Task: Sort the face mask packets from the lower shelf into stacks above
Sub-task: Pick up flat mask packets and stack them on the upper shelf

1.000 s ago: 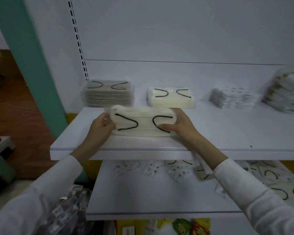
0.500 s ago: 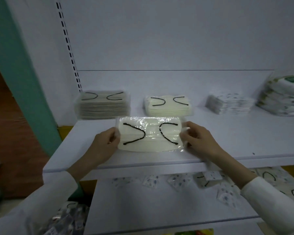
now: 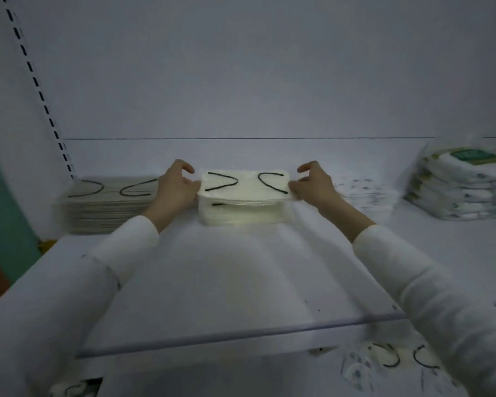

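2 hands on 1 packet: left hand [image 3: 178, 188] and right hand [image 3: 313, 183] each pinch an end of the cream mask packet [image 3: 244, 185] between thumb and fingers, index fingers raised. The packet lies on, or just above, the cream stack [image 3: 241, 214] at the far middle of the upper shelf [image 3: 241, 285]; blur hides the contact. To seat it well: square the edges to the stack, lower flat, release both ends together so the film does not slide. Grey stack [image 3: 109, 209] just left of the left hand; patterned stack [image 3: 365, 196] right, bagged packs [image 3: 464, 186] far right; neither blocks. Loose packets [image 3: 393, 361] remain on the lower shelf [image 3: 201, 373], near right.
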`<control>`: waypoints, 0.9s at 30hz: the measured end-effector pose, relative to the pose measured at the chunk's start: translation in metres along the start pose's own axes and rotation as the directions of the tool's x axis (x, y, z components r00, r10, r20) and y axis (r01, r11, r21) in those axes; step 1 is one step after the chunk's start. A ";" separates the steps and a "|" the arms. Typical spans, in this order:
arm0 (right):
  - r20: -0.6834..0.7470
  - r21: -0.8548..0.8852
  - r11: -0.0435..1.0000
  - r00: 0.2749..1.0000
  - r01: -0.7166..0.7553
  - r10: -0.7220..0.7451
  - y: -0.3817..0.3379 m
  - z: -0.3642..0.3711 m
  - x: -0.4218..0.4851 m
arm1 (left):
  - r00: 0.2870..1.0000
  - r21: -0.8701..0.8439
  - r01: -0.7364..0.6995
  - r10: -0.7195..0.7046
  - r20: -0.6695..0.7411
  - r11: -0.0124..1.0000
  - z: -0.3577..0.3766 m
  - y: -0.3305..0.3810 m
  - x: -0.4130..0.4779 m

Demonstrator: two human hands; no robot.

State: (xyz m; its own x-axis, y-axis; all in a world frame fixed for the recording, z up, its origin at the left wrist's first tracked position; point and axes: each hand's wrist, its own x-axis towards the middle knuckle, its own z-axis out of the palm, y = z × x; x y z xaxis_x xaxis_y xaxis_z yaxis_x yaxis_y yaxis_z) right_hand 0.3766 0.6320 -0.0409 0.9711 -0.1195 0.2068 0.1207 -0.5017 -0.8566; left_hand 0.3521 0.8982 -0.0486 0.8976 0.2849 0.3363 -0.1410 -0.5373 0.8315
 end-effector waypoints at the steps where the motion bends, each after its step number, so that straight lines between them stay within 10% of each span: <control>1: 0.010 -0.032 0.999 1.000 0.012 -0.012 0.001 0.005 0.012 | 1.000 0.054 0.005 -0.004 -0.017 0.999 0.006 0.000 0.007; 27: 0.128 -0.512 0.819 0.966 0.260 -0.227 0.050 0.040 0.051 | 0.999 0.412 -0.035 0.016 0.049 0.910 0.048 -0.031 0.018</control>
State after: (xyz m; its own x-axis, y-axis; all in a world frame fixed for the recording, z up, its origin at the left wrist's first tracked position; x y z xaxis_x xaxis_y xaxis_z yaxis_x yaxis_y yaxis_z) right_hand 0.4406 0.6349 -0.0922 0.9365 0.1078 0.3338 0.2459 -0.8804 -0.4056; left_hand 0.3925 0.8822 -0.0893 0.9146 0.2369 0.3278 0.0123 -0.8264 0.5630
